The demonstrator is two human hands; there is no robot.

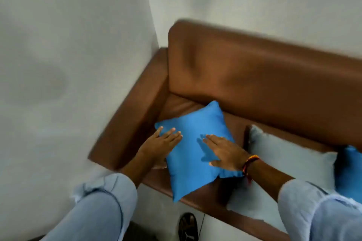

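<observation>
Blue cushion (pixel 194 142) lies flat on the seat of a brown leather sofa (pixel 254 76), at the seat's left end, turned so that one corner points at the backrest and the opposite corner hangs over the seat's front edge. Its left corner reaches close to the armrest (pixel 133 115).

We have both hands on it. Our left hand (pixel 160 142) rests on the cushion's left edge with the fingers straight and close together, their tips pointing toward the backrest. The thumb is tucked low at the cushion's side, and the blur keeps us from telling whether it hooks under the fabric. Our right hand (pixel 225 150) lies palm down on the right half of the cushion, fingers straight, thumb spread out toward us, pressing the fabric and gripping nothing. A red and yellow thread band (pixel 249 162) circles that wrist. Both forearms come out of rolled pale blue sleeves (pixel 109 191).

Just to the right of the blue cushion a light grey cushion (pixel 290 162) lies on the same seat, and our right forearm crosses its near corner. Beyond it, at the frame's right edge, we see part of a second blue cushion (pixel 350 172). The sofa stands in a corner of whitish walls (pixel 68 64). A dark shoe (pixel 188 227) shows on the floor below the seat's front edge.
</observation>
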